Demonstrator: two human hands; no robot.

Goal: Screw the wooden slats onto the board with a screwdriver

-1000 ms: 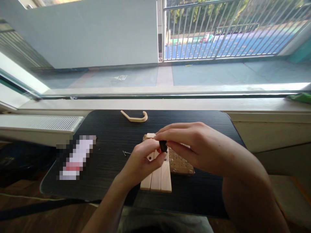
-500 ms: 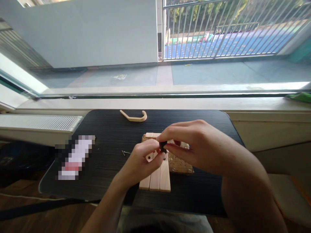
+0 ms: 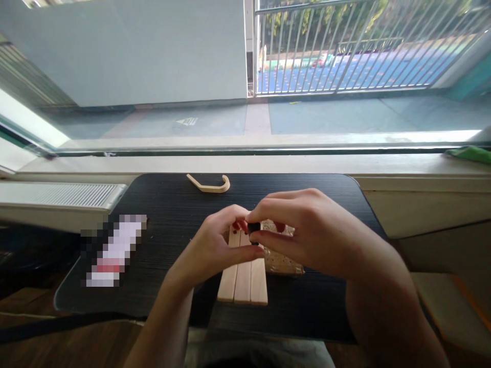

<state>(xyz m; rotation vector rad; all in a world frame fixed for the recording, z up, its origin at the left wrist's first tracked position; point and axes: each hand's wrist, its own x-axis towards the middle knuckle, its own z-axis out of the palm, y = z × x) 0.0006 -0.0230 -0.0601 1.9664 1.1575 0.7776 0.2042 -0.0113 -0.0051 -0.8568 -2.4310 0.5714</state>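
Observation:
My right hand [image 3: 307, 222] pinches a small black piece [image 3: 253, 230], whose kind I cannot make out, between thumb and fingertips. My left hand [image 3: 224, 240] is beside it, thumb stretched out below the piece and fingers above, with a gap between them. Whether the left fingertips touch the piece is unclear. Under both hands lie light wooden slats [image 3: 242, 281] side by side, with small dark holes near the left fingers. Brown bubble-wrapped cardboard [image 3: 284, 258] sits to the right of the slats, partly covered by my right hand.
A hooked pale wooden piece [image 3: 213, 188] lies toward the back of the black table [image 3: 172, 204]. On the left is a blurred-out white and red item [image 3: 120, 250]. A window sill [image 3: 245, 164] and a radiator [image 3: 72, 196] border the table.
My left thumb and fingers have spread apart from their pinch at the black piece, which stays in my right hand. The screws left of the slats are now largely hidden behind my left hand.

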